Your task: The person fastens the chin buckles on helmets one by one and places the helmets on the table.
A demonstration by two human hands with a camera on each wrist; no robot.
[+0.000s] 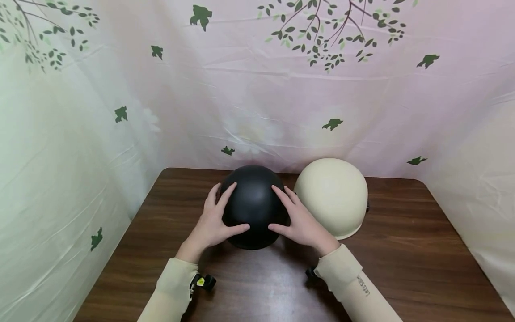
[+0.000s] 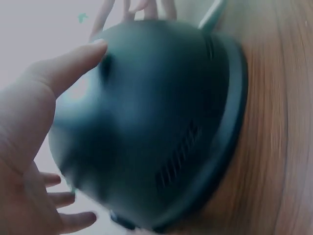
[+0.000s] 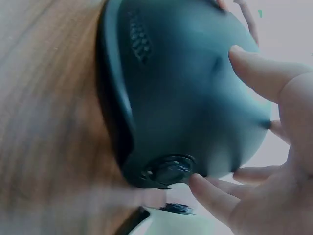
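A black helmet (image 1: 254,201) is between my two hands, its dome toward the head camera and its rim close to the tabletop. My left hand (image 1: 215,223) is at its left side, the thumb (image 2: 78,66) lying along the shell and the fingers spread. On the other side my right hand (image 1: 299,221) has its thumb and fingertips at the shell, fingers extended. Vent slots (image 2: 178,154) and a round black dial (image 3: 170,169) show on the helmet. Immediately to its right stands a cream helmet (image 1: 331,197), dome up, partly overlapped by my right hand.
Both helmets are near the back of a dark brown wooden table (image 1: 418,232). A pale curtain (image 1: 257,103) printed with leaves and green birds hangs behind and at the sides. Black camera mounts (image 1: 205,281) sit at the wrists.
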